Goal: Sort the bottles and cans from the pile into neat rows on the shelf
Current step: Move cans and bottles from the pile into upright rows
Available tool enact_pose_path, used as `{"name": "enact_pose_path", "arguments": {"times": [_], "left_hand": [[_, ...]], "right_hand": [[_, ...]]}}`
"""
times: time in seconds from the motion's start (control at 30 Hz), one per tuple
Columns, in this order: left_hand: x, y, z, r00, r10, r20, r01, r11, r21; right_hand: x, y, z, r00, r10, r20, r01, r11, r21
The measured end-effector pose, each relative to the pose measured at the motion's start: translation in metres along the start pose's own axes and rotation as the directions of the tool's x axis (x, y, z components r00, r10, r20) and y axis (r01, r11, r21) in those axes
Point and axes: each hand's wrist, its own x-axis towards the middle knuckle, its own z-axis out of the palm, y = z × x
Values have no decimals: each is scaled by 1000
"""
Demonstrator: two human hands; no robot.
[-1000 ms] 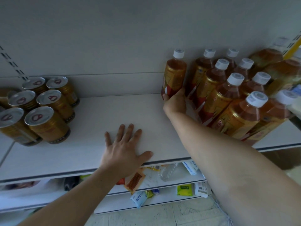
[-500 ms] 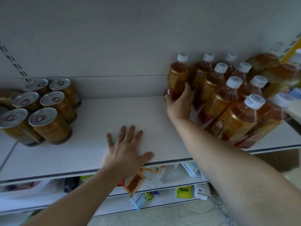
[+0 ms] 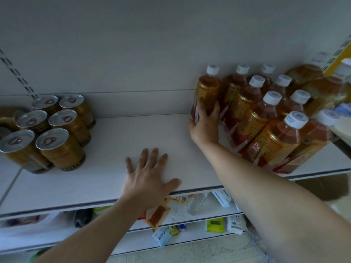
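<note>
right hand is wrapped round the lower body of the back-left bottle, fingers and thumb curled onto the label. That bottle stands on its base at the rear of the shelf, at the left corner of the block of bottles and touching its neighbour. left hand lies flat on the shelf near the front lip, fingers spread, holding nothing. cans sit in rows at the far left, well apart from the bottles, with bare shelf between

handling, our read: it looks full (amber right up to the neck), so fairly heavy for one hand. Thin plastic wall probably gives under a hard squeeze, and the film label looks smooth, so it may slip. We'd grip at the labelled mid-body, not the cap. Tall and narrow, so a knock could tip the neighbours; we'd slide it along the shelf rather than lift
</note>
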Motion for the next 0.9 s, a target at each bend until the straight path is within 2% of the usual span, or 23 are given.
{"name": "enact_pose_path", "arguments": {"times": [0.13,0.23,0.33,0.4,0.47,0.57,0.9], "left_hand": [[-1,1,-1,1000,-1,5,0,1000,4],[-1,1,-1,1000,1,10,-1,1000,0],[-1,2,-2,1000,0,15,0,1000,-1],[-1,2,-2,1000,-2,19,2,1000,4],[0,2,-2,1000,-3,24,3,1000,9],[0,1,-2,1000,-3,20,3,1000,12],[0,-1,0,1000,1,21,-1,1000,13]], "right_hand": [[7,5,-4,996,-27,89,31,999,-42],[9,5,-7,999,-34,-10,35,997,67],[11,2,-11,983,141,-116,-100,948,302],[16,-2,-12,954,292,-74,-245,894,376],[24,-4,-10,936,352,-10,-332,892,307],[34,-8,-7,925,378,25,-375,904,205],[34,-3,-3,907,420,-32,-405,891,205]]}}
